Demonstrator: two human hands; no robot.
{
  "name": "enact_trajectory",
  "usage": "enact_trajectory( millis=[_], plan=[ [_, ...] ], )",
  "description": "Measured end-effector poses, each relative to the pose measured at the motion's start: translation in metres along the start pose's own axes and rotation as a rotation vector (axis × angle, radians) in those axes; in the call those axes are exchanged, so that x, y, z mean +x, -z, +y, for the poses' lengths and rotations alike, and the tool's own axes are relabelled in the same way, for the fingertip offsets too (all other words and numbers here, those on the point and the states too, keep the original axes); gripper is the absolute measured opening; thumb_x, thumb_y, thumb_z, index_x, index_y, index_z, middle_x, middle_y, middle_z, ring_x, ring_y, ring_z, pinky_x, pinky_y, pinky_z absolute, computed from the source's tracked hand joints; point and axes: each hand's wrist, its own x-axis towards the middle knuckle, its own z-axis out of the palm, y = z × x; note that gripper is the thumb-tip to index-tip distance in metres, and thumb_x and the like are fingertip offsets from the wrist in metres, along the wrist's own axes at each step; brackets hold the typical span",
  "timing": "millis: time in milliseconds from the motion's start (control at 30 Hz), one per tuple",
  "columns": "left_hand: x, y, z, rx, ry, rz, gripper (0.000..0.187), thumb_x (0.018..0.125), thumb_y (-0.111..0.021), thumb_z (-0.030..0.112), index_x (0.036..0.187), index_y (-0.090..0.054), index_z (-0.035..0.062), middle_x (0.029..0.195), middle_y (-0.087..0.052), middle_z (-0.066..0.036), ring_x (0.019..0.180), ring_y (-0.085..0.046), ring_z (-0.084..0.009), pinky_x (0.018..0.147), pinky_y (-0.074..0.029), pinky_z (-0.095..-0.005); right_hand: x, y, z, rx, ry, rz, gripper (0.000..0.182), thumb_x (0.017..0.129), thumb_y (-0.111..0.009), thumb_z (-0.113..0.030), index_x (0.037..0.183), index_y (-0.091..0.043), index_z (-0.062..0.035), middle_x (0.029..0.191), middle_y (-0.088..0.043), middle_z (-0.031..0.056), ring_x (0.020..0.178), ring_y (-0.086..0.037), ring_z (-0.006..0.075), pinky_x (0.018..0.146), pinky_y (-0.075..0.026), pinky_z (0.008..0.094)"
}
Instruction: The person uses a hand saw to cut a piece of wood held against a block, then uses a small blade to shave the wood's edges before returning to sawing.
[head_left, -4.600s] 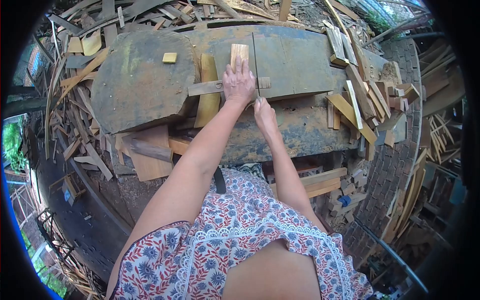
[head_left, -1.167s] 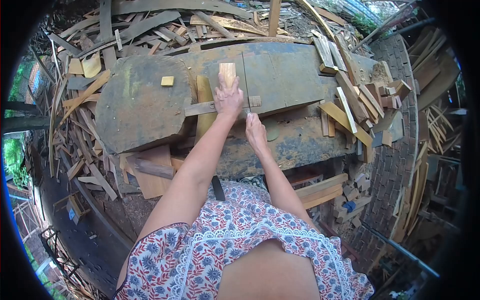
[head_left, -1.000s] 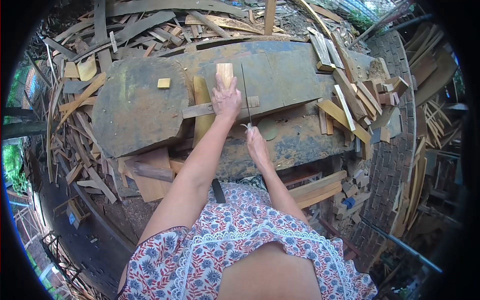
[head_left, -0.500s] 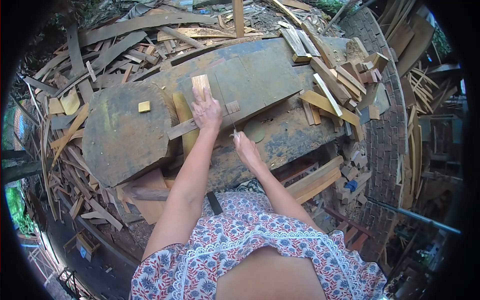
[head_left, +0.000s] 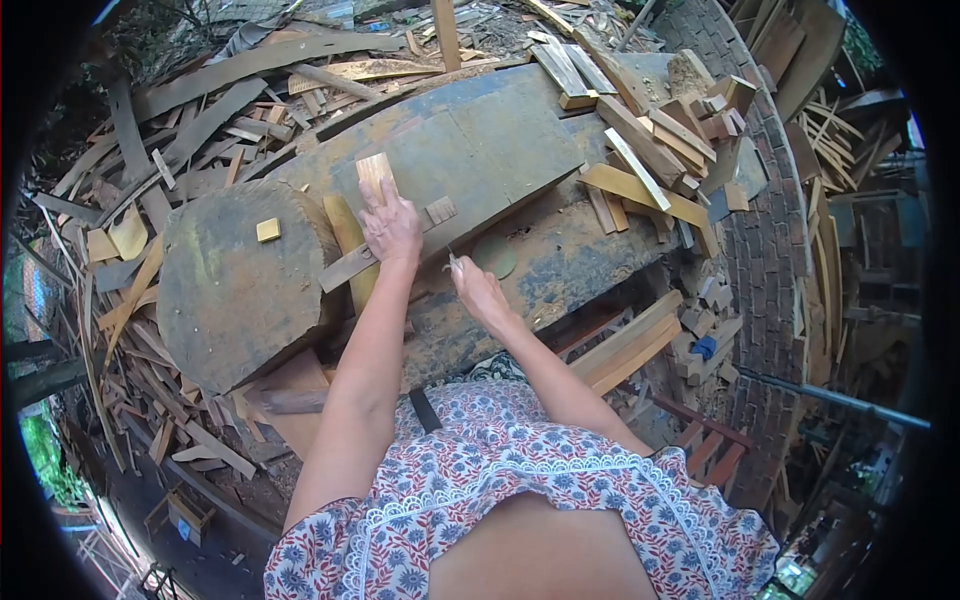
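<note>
My left hand [head_left: 391,228] presses down on a pale wood block [head_left: 376,170], whose far end shows past my fingers. Under and beside that hand lies a narrow wooden strip [head_left: 345,270], slanting across the thick board [head_left: 500,140]. My right hand [head_left: 480,292] is closed round a small thin tool [head_left: 452,257] that points away from me, just off the board's near edge; the tool's handle is hidden in the fingers. Left of my hands, a small yellow block [head_left: 268,230] rests on a round-ended stump [head_left: 235,290].
Cut wood pieces [head_left: 650,150] are heaped on the right of the bench. Scrap wood [head_left: 210,110] lies piled at the back left. A brick wall edge [head_left: 765,240] curves down the right side. Long planks [head_left: 635,345] lie near my right forearm.
My right hand and the tool have drawn back slightly from the narrow strip. My left hand stays on the pale block. The whole view has shifted a little.
</note>
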Motion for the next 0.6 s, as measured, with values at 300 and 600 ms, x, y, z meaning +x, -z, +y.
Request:
enact_trajectory(
  millis=[300,600],
  plan=[
    [-0.002,0.0,0.004,0.008,0.003,-0.004,0.049,0.086,-0.046,0.024,0.134,-0.047,0.0112,0.144,-0.033,-0.019,0.094,-0.055,-0.0366,0.079,-0.05,-0.0441,0.025,0.006,-0.008,-0.04,0.015,-0.027,0.029,0.095,-0.041,-0.031,0.104,-0.051,-0.0053,0.089,-0.062,0.0298,0.092,-0.058,0.0484,0.077,-0.044,0.0567],
    [-0.002,0.0,0.0,-0.021,0.033,-0.036,0.05,0.087,-0.045,0.025,0.136,-0.044,0.0144,0.145,-0.033,-0.019,0.097,-0.054,-0.0376,0.081,-0.049,-0.0451,-0.026,0.016,0.01,-0.075,-0.026,-0.067,0.028,0.095,-0.043,-0.029,0.105,-0.05,-0.0046,0.088,-0.063,0.029,0.09,-0.059,0.048,0.078,-0.044,0.0563]
  ],
)
